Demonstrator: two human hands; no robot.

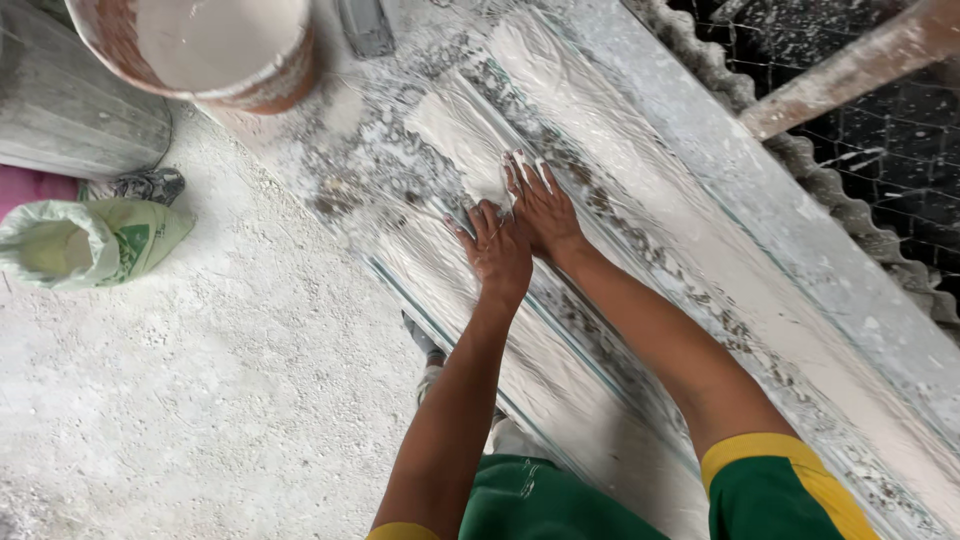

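Note:
Both my hands press flat on a long white plaster-coated mould [640, 290] that runs diagonally from the upper middle to the lower right. My left hand [495, 250] lies palm down with fingers together, smeared with white plaster. My right hand [540, 205] lies just beyond it, fingers spread on the wet white surface, partly overlapping the left. Neither hand holds a tool. Fibrous grey strands show through the plaster around the hands.
A bucket of white plaster [210, 50] stands at the top left. A green and white sack [90, 245] lies open on the dusty floor [200, 400] at left, below a grey drum [70, 110]. A corrugated sheet [820, 190] and a wooden pole [850, 70] border the right.

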